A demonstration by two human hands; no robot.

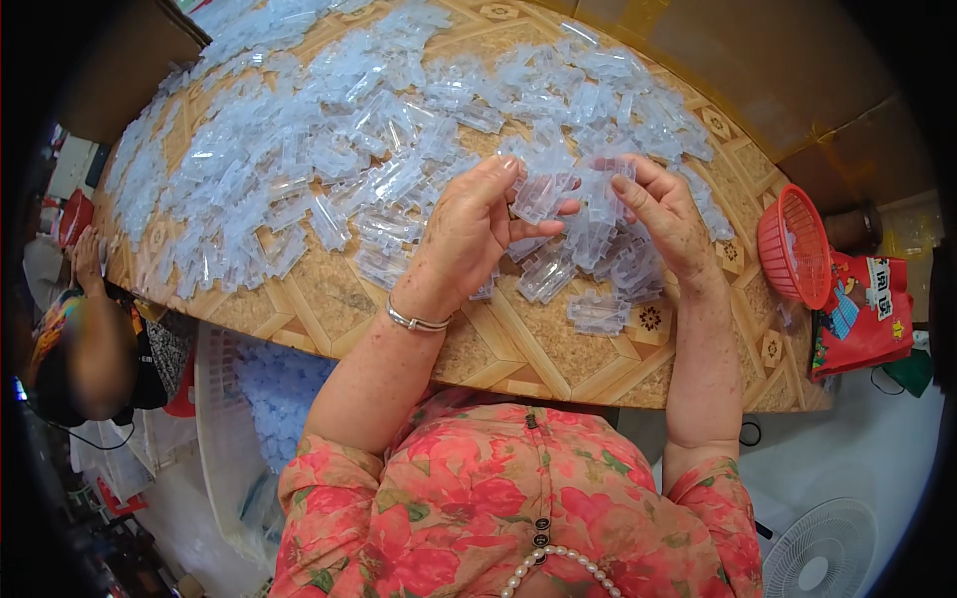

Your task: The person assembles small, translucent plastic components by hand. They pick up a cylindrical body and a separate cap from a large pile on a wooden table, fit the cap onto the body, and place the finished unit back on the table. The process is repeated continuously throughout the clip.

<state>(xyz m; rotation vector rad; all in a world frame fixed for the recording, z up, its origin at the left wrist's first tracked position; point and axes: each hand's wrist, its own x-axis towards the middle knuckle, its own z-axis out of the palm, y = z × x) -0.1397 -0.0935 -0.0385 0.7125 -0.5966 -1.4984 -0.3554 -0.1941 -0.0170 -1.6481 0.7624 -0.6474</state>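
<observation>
Head view: both my hands are up over the near-middle of the table (498,344). Left hand (467,224), just above centre toward 12, pinches one clear plastic part (541,197) between thumb and fingers, other fingers spread loosely. Right hand (666,214), at 2 o'clock, has thumb and fingers closed on a second clear part (602,204). Fingertip grips, probably because the parts are thin, and holding them by the edges leaves the faces visible. Can't tell if the two touch.

Loose parts (389,189) heap from 10 round to 1 o'clock, likely spread for easy reach. One single part (598,314) lies at 4, near my edge.

Containers: white slatted crate (211,399) at 8 o'clock, below the table edge, holds a pile of pale-blue pieces (284,394); can't confirm same type. Red basket (778,264) at 3, tipped, something pale inside, too small to identify. Red printed bag (847,349) just beside it, contents hidden.
</observation>
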